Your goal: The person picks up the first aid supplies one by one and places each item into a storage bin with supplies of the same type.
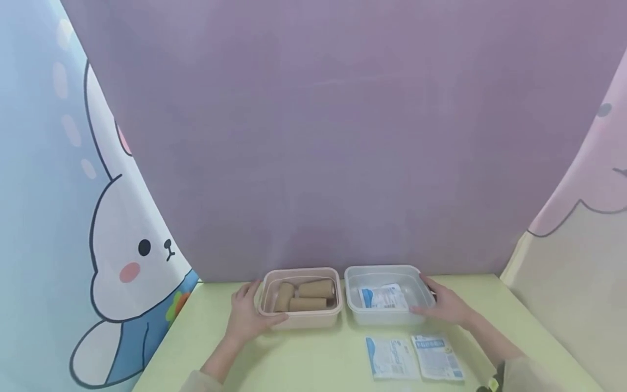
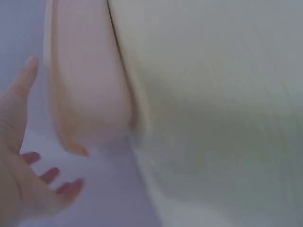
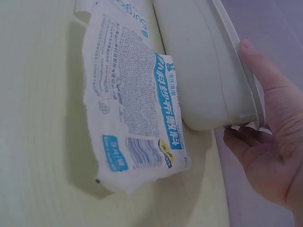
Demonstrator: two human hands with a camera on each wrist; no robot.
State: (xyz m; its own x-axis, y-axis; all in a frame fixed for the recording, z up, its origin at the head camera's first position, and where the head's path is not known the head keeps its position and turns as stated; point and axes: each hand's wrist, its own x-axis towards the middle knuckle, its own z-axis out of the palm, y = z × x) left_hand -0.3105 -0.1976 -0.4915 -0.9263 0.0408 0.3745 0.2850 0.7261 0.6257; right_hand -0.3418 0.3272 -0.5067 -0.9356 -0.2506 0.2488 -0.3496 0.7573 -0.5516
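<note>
A pale pink plastic box (image 1: 313, 320) holds several tan rolls (image 1: 307, 304). My left hand (image 1: 247, 317) is at its left end, thumb toward the front. In the left wrist view the fingers are spread, with a gap between the thumb and the box. To the right is a white plastic box (image 1: 387, 317) with a blue-and-white packet (image 1: 384, 296) inside. My right hand (image 1: 448, 306) grips this box's right end, thumb at the front rim and fingers around the end. Two gauze dressing packets (image 1: 393, 358) (image 3: 135, 99) lie in front of it.
The boxes stand side by side on a pale green tabletop (image 1: 303, 365), near its back edge. Behind rises a purple-grey backdrop (image 1: 318, 136). A cloth with a cartoon rabbit (image 1: 127, 261) hangs at the left, a pink and cream one (image 1: 583, 245) at the right.
</note>
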